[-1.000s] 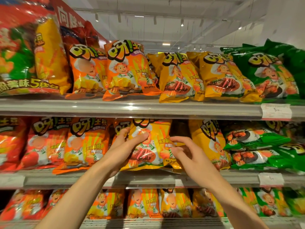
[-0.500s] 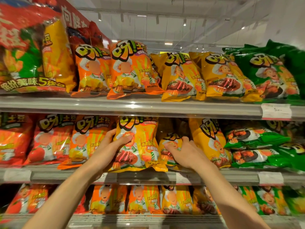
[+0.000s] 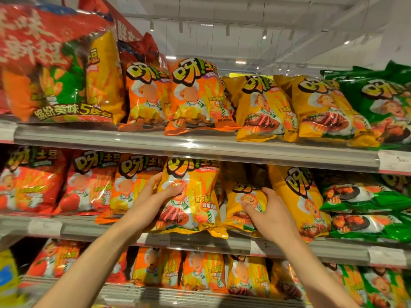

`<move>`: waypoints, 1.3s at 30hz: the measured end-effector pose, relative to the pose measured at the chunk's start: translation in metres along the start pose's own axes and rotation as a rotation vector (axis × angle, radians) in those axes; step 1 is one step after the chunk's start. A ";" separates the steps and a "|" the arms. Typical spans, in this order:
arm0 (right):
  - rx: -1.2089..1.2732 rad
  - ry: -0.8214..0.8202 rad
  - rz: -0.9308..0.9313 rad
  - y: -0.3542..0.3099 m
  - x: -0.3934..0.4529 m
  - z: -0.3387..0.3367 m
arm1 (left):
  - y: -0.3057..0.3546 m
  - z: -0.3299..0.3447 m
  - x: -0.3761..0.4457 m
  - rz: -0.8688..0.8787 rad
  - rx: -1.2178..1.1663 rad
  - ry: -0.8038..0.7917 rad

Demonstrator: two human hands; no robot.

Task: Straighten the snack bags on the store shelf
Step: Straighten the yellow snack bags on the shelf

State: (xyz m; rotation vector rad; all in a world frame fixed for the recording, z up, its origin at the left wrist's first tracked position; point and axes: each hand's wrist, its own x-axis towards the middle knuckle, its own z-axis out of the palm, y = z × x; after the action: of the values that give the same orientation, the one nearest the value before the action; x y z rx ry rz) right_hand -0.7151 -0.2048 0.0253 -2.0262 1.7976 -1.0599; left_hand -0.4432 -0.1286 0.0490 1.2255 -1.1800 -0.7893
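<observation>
On the middle shelf point(image 3: 200, 241) a yellow snack bag point(image 3: 195, 196) stands upright. My left hand point(image 3: 153, 201) grips its left edge, thumb across the front and fingers behind. To its right a second yellow bag point(image 3: 240, 210) sits lower and further back. My right hand point(image 3: 266, 214) holds this one, thumb on the front and fingers curled over its top right corner. A taller yellow bag point(image 3: 298, 196) leans right next to it.
Orange bags point(image 3: 129, 192) and red bags point(image 3: 33, 185) fill the middle shelf to the left; green bags point(image 3: 367, 207) lie stacked flat at right. The upper shelf point(image 3: 200, 145) and lower shelf point(image 3: 200, 274) hold more bags. Price tags point(image 3: 393, 162) hang on the rails.
My left hand has slid the front yellow bag leftward and stood it upright. My right hand reached into the gap and took hold of the bag behind it.
</observation>
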 end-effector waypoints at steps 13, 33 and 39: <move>0.191 0.177 0.056 0.011 0.001 -0.005 | 0.000 -0.006 0.005 -0.020 0.008 -0.002; -0.127 -0.005 -0.098 0.020 0.033 0.051 | 0.003 0.009 0.000 -0.029 0.049 0.029; -0.135 0.089 -0.170 0.023 0.035 0.053 | -0.002 0.010 0.003 -0.017 0.061 0.000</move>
State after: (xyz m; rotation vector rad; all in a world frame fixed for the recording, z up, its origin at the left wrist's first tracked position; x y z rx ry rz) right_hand -0.6986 -0.2577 -0.0139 -2.2806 1.8119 -1.1188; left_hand -0.4518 -0.1343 0.0468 1.2868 -1.2028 -0.7705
